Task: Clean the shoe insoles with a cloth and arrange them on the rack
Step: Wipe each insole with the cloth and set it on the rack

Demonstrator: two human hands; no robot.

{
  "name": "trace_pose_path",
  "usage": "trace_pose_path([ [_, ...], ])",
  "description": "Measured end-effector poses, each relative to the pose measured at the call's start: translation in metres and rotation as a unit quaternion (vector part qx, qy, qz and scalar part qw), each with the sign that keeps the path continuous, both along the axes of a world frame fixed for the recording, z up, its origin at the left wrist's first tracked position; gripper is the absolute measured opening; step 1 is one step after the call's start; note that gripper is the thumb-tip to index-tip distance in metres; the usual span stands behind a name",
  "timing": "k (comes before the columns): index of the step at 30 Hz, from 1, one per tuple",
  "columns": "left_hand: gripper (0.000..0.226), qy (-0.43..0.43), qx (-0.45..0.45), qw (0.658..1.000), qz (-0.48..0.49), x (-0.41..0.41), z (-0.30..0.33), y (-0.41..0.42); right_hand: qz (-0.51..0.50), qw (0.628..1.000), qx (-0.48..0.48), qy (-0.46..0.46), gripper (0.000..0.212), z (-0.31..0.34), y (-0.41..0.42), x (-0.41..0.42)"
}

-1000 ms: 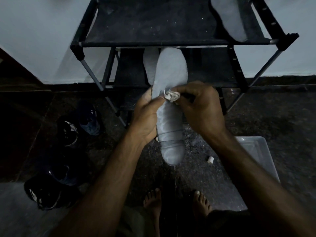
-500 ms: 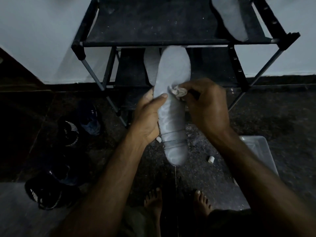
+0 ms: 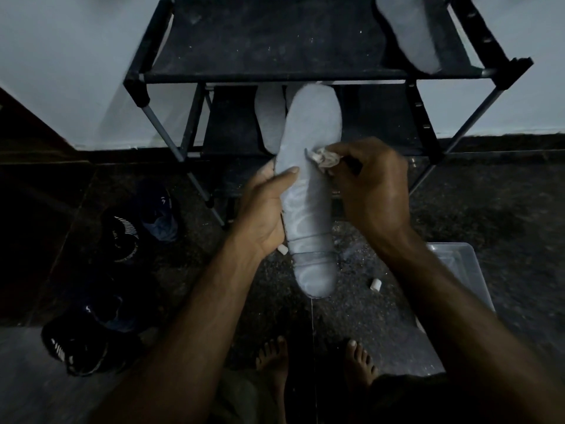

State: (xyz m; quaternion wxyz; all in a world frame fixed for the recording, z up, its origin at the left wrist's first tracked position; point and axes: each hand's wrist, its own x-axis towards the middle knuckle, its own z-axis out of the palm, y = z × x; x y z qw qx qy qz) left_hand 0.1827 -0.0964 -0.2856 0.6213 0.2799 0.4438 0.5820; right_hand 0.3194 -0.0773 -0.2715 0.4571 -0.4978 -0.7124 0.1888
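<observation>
insole wipe in front of rack, both hands engaged

left hand point(image 3: 263, 209) grips the grey insole point(image 3: 310, 191) along its left edge, thumb laid across the top face, fingers curled underneath. insole is held in the air, lengthwise away from the person, toe end towards the black rack point(image 3: 275, 41), heel end above the dark speckled floor point(image 3: 489, 209). right hand point(image 3: 371, 191) pinches a small crumpled cloth point(image 3: 324, 157) in its fingertips and presses it on the insole's right side, about mid-length. a second insole point(image 3: 406, 32) lies on the top shelf, right end. a third insole point(image 3: 269, 117) lies on the lower shelf, partly hidden by the held one. dark shoes point(image 3: 122, 234) sit on the floor at left; clear plastic bin point(image 3: 458, 270) at right, partly hidden by the right forearm
</observation>
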Motion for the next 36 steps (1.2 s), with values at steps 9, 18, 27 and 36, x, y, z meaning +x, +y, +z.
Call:
trace_pose_path([
  [9,0.024,0.015,0.017,0.999,-0.024,0.001,-0.001,-0.001,0.078,0.996,-0.006,-0.036,0.013,0.008,-0.002,-0.005],
  [18,0.026,0.027,0.009,0.997,-0.075,0.006,0.0,-0.003,-0.023,0.999,0.028,0.0,0.012,0.001,0.013,0.015],
  [27,0.026,0.065,0.044,0.993,-0.093,0.002,-0.008,-0.004,0.07,0.994,0.06,-0.053,0.017,0.011,0.0,-0.004],
  [36,0.032,0.106,0.071,0.987,-0.094,0.001,-0.006,-0.004,0.127,0.986,0.033,-0.103,0.019,0.011,-0.006,-0.015],
])
